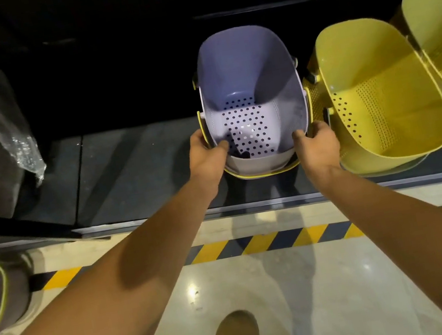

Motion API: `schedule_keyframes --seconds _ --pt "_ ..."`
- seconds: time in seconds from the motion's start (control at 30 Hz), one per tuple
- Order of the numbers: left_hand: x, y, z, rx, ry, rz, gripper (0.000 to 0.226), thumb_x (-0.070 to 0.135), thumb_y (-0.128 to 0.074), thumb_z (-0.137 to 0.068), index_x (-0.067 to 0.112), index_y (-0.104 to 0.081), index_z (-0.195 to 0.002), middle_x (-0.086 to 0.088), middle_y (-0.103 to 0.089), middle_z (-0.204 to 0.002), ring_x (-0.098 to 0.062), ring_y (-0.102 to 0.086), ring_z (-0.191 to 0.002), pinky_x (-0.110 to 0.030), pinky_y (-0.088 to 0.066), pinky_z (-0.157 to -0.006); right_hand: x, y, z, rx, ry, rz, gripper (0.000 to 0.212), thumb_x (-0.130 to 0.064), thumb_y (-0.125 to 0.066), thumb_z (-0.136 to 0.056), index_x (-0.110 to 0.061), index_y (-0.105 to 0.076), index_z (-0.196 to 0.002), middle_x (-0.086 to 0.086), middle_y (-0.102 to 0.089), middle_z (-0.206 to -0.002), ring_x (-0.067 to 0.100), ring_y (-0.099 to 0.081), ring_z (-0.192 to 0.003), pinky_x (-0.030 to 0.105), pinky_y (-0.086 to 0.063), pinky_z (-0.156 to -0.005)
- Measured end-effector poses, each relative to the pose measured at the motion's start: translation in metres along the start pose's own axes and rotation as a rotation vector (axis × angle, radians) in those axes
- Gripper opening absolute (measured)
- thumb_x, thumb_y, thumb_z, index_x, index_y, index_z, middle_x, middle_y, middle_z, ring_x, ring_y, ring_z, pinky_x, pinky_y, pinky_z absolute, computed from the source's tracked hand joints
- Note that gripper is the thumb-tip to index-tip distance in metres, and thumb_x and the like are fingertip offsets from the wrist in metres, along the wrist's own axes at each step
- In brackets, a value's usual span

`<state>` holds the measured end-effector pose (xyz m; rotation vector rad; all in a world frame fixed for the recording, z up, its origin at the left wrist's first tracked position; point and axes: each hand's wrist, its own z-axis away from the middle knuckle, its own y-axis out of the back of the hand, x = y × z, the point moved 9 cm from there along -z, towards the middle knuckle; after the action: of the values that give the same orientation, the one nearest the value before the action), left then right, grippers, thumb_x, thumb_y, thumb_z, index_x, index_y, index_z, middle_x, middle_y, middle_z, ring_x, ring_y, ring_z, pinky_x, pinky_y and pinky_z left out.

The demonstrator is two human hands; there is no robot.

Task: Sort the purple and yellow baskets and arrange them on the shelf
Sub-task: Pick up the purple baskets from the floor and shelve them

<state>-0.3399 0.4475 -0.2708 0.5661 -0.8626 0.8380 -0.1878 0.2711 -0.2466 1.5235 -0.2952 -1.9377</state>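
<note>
Both hands grip the perforated purple plastic basket (pixel 251 97) on the dark shelf (pixel 137 170): left hand (pixel 206 155) and right hand (pixel 317 144) curled over its near rim. Yellow perforated basket (pixel 379 98) just beside.

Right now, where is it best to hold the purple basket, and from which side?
Take the purple basket by its near rim, from the front, one hand at each corner, as the left hand and right hand do. It opens upward, and the yellow basket crowds its right side.
</note>
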Motion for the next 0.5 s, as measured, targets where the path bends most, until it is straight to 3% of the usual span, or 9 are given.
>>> schedule_keyframes --seconds 0.13,0.2,0.27,0.37,0.43,0.5 --pt "0.011 -0.019 -0.016 -0.044 -0.015 0.012 0.049 0.000 -0.056 -0.090 0.019 -0.043 -0.133 -0.002 -0.059 -0.117 -0.025 -0.060 -0.113 -0.045 -0.050 -0.098 -0.005 -0.001 -0.015 0.009 0.010 -0.012 0.033 -0.013 -0.052 -0.090 -0.005 -0.055 -0.122 0.014 -0.061 -0.122 0.026 -0.055 -0.104 0.014 -0.032 -0.078" --pt "0.015 -0.022 -0.021 -0.053 -0.018 -0.011 0.049 0.001 -0.057 -0.090 0.019 -0.044 -0.134 -0.004 -0.060 -0.124 -0.026 -0.060 -0.114 -0.045 -0.050 -0.098 -0.007 -0.002 -0.018 -0.009 0.035 -0.014 0.037 -0.012 -0.053 -0.091 -0.005 -0.052 -0.127 0.012 -0.060 -0.126 0.026 -0.055 -0.115 0.010 -0.030 -0.077" --pt "0.019 -0.023 -0.019 -0.067 -0.040 -0.091 0.045 0.007 -0.058 -0.091 0.018 -0.045 -0.133 -0.004 -0.060 -0.126 -0.024 -0.060 -0.113 -0.040 -0.050 -0.099 -0.008 -0.004 -0.017 -0.039 0.061 -0.005 0.038 -0.015 -0.054 -0.091 -0.005 -0.051 -0.128 0.012 -0.059 -0.127 0.027 -0.054 -0.118 0.015 -0.031 -0.084" --pt "0.023 -0.017 -0.003 -0.046 -0.112 -0.187 0.040 0.020 -0.060 -0.092 0.014 -0.048 -0.130 0.001 -0.060 -0.120 -0.016 -0.058 -0.111 -0.023 -0.045 -0.090 -0.008 -0.002 -0.010 -0.060 0.100 0.024 0.037 -0.024 -0.054 -0.093 -0.005 -0.052 -0.125 0.013 -0.059 -0.125 0.027 -0.054 -0.113 0.021 -0.034 -0.085" --pt "0.021 -0.008 0.016 0.012 -0.153 -0.298 0.044 0.033 -0.058 -0.093 0.016 -0.047 -0.132 0.004 -0.056 -0.125 -0.012 -0.054 -0.114 -0.024 -0.040 -0.088 -0.012 0.001 0.004 -0.065 0.157 0.067 0.035 -0.031 -0.054 -0.092 -0.007 -0.055 -0.117 0.013 -0.062 -0.116 0.024 -0.055 -0.100 0.021 -0.035 -0.076" --pt "0.018 0.006 0.040 0.092 -0.204 -0.578 0.054 0.045 -0.051 -0.093 0.019 -0.040 -0.140 0.005 -0.048 -0.138 -0.015 -0.049 -0.122 -0.033 -0.040 -0.094 -0.017 0.005 0.025 -0.043 0.254 0.187 0.032 -0.037 -0.054 -0.089 -0.011 -0.059 -0.107 0.011 -0.063 -0.108 0.025 -0.058 -0.096 0.026 -0.039 -0.071"
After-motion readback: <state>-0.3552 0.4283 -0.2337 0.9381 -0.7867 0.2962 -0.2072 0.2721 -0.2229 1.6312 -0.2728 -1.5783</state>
